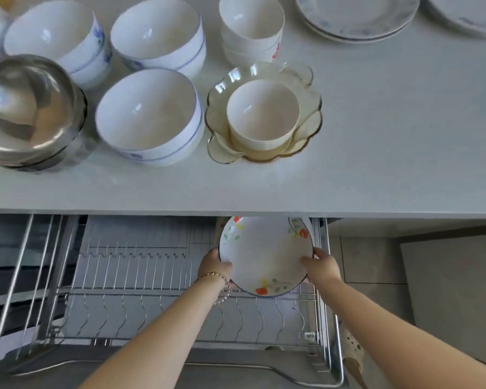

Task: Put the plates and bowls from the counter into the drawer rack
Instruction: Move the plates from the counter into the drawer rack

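A white flowered plate [265, 255] with a dark rim is held over the right end of the wire drawer rack [141, 279]. My left hand [215, 265] grips its left edge and my right hand [321, 268] grips its right edge. A second flowered plate [306, 224] stands just behind it, mostly hidden. On the counter [376, 136] above sit three white blue-lined bowls [149, 116], stacked steel bowls [31, 110], stacked cream cups [250, 29], a cream cup [263, 113] in an amber glass dish [309, 127], and stacked plates [357, 15] at the far right.
The rack's wire slots left of the held plate stand vacant. The drawer's front rail [264, 369] runs below my forearms. A foot in a perforated slipper [352, 349] stands on the tiled floor right of the drawer.
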Tool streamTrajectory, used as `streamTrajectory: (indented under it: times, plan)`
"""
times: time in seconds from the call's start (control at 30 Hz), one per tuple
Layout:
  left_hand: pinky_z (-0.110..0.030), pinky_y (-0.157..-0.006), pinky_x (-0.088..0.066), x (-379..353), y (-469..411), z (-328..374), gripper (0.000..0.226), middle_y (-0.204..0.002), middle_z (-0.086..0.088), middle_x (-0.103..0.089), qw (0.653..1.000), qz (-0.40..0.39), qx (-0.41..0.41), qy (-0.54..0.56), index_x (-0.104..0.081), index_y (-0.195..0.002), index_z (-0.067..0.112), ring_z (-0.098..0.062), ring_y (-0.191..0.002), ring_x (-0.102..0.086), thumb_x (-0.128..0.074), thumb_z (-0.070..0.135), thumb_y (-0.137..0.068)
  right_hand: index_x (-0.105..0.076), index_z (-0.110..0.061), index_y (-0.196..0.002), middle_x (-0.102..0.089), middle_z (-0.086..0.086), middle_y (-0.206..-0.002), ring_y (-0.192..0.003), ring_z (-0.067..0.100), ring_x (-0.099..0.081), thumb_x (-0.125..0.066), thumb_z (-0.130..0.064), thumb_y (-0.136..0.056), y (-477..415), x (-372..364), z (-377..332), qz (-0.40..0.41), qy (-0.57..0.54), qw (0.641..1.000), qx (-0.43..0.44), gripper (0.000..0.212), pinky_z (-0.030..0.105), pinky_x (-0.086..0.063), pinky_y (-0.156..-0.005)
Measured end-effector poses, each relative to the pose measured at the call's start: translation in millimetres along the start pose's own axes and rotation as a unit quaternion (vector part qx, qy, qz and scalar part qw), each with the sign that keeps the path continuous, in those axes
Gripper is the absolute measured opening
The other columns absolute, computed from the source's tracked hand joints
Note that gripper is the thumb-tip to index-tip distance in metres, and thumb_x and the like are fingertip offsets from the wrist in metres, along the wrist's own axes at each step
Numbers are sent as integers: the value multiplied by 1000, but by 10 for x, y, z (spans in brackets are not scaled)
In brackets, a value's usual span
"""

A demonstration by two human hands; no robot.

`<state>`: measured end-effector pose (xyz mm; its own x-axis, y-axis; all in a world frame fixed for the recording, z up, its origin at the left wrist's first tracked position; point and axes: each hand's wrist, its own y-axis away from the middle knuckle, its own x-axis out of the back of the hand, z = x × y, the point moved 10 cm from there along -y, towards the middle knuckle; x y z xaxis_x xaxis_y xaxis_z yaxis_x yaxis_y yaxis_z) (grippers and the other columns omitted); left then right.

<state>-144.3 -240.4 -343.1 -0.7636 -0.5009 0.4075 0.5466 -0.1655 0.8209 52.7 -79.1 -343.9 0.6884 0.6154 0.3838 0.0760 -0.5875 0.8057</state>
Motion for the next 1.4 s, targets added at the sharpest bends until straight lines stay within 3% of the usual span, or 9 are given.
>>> streamTrajectory:
  times: [0.17, 0.33, 0.43, 0.53, 0.63, 0.73, 0.97, 1.1, 1.4]
  plan:
    - [-48, -85, -56, -91, -247, 115, 34, -111, -15, -67, 999, 17, -48, -1, -62, -109, 6, -36, -98, -66, -45, -2, -80, -56, -9, -86, -51, 7, -66, -62, 25, -45, -41, 3, -82, -174, 32, -50, 48, 11, 998, 40, 20, 27, -40, -56]
    - [-52, -82, -55, -40, -256, 191, 28, -91, -9, -65, 993, 43, -111, 5, -60, -101, 18, -35, -94, -66, -50, 0, -81, -61, -10, -120, -68, 8, -106, -92, 28, -65, -41, 0, -86, -137, 63, 28, 80, -49, 993, 70, 41, 34, -51, -82]
    - [-43, -86, -53, -30, -124, 187, 41, -105, -14, -69, 992, 37, -120, 3, -54, -122, 10, -35, -97, -65, -50, -1, -83, -59, -11, -122, -66, 2, -111, -86, 20, -60, -41, 3, -85, -42, 52, 36, 71, -61, 993, 76, 44, 24, -44, -73]
    - [-26, -77, -42, -18, 126, 179, 35, -113, -13, -64, 983, 21, -110, -145, -48, -125, 7, -30, -98, -61, -47, 8, -90, -57, -12, -123, -63, 1, -112, -82, 20, -54, -44, -4, -87, 67, 8, 49, 25, 2, 999, 38, 39, 21, -40, -58]
    - [-25, -67, -41, -81, 465, 315, 18, -89, -3, -56, 944, -32, -121, -304, -55, -102, 9, -23, -84, -57, -38, 11, -94, -54, -2, -127, -64, 10, -97, -79, 23, -55, -47, -6, -87, 184, 28, 6, -66, 126, 990, -11, 41, 31, -51, -74]
    - [-22, -53, -34, -278, 827, 569, 26, -67, 3, -47, 912, -103, -137, -373, -48, -71, 18, -17, -66, -47, -37, 12, -93, -59, -1, -120, -54, 1, -69, -58, 13, -51, -47, -7, -90, 398, 250, -214, -139, 205, 969, -10, 32, 24, -47, -58]
    - [-30, -76, -50, -866, 1709, 1898, 24, -76, -7, -62, 930, -139, -210, -269, -46, -72, 17, -21, -65, -58, -36, 11, -93, -59, -11, -111, -57, -1, -71, -60, 7, -53, -46, -11, -91, 743, 1639, -1092, -120, 180, 974, 71, 24, 17, -44, -56]
    - [-21, -52, -44, -1385, 2124, 2861, 17, -70, 1, -60, 924, -130, -279, -227, -48, -82, 18, -11, -50, -56, -37, 15, -94, -57, -7, -116, -62, 4, -82, -64, 10, -56, -50, -12, -92, 618, 2694, -1628, -81, 124, 982, 115, 25, 19, -46, -59]
    - [-17, -46, -37, -2869, 2347, 4249, 25, -64, 3, -58, 936, -93, -279, -196, -46, -71, 22, -12, -54, -57, -40, 13, -93, -55, -13, -98, -59, 0, -73, -62, 10, -57, -49, -10, -90, -630, 4906, -2157, -18, 46, 992, 112, 10, 20, -45, -59]
